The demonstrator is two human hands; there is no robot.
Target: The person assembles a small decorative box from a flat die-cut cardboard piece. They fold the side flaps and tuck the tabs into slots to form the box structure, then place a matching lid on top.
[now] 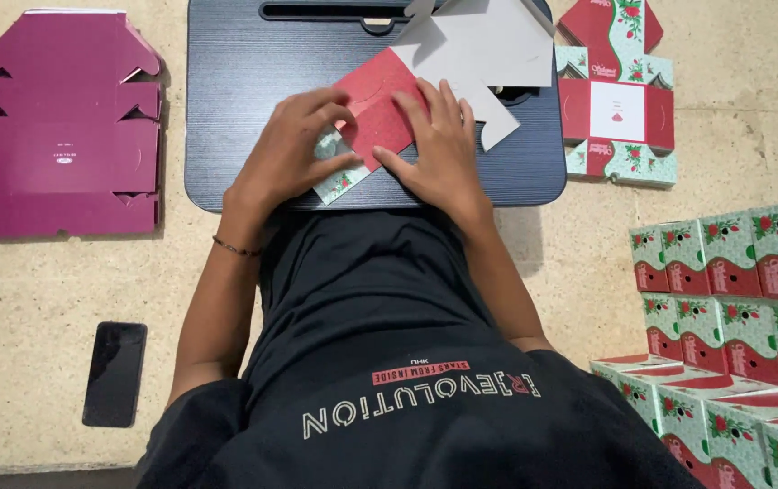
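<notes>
A pale, speckled stone floor (36, 299) carries everything here, and the person sits on it in a black printed shirt, bent over a low dark blue-grey lap desk with a slot handle, the counter (244, 109) for the work. By size, the next thing is the stack of finished red-and-mint cardboard boxes with a rose print (733, 317), piled against the right edge of the view, several rows deep, which suggests a good part of the folding is already done. On the floor to the left of the counter lies a flat magenta cardboard box blank (61, 127), unfolded and untouched; to the right of the counter, partly over its right edge, lies a pile of flat red-and-mint box blanks with a white middle panel (617, 100), still waiting. On the counter's middle sits the flat red-and-grey cardboard blank in hand (425, 63), grey inside turned up toward the far edge, red outside folded toward the near edge; judging by its flatness, this one is only at its first creases. The left hand (294, 145) presses down, fingers curled on the red flap's left end, and the right hand (439, 145) lies spread and flat on the same flap. A black phone (115, 373) lies on the floor near the left elbow.
</notes>
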